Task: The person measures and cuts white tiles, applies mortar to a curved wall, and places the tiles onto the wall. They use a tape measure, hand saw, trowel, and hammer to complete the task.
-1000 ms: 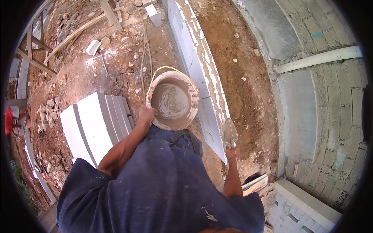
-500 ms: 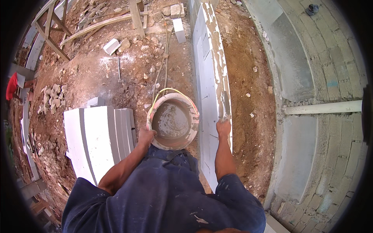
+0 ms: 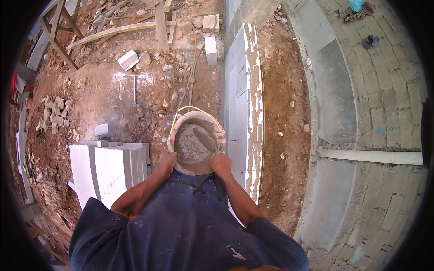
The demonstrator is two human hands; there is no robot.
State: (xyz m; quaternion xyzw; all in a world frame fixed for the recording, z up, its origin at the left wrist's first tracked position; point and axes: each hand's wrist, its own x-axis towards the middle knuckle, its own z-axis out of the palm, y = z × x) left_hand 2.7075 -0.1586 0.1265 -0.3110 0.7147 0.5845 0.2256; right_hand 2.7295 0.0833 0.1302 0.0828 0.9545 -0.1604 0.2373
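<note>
My left hand point(image 3: 168, 159) grips the near left rim of a worn pale bucket point(image 3: 191, 117) with a yellow handle and grey, wet mortar inside. My right hand point(image 3: 220, 163) is closed on a trowel point(image 3: 207, 142), whose blade is inside the bucket, over the mortar. The bucket sits against my front. Just right of it runs a long, low white block wall point(image 3: 235, 126), its top point(image 3: 252, 117) streaked with wavy lines of mortar.
A stack of white blocks point(image 3: 108, 176) stands lower left. Ahead lie loose blocks point(image 3: 211, 50), rubble point(image 3: 56, 113), cables point(image 3: 192, 77) and timber framing point(image 3: 160, 22). A concrete block wall point(image 3: 384, 99) with a white pipe point(image 3: 370, 155) is on the right. A person's red sleeve point(image 3: 14, 86) shows far left.
My right hand has moved left from the wall top, carrying the trowel down into the bucket. My left hand stays on the bucket. The view has shifted along the wall.
</note>
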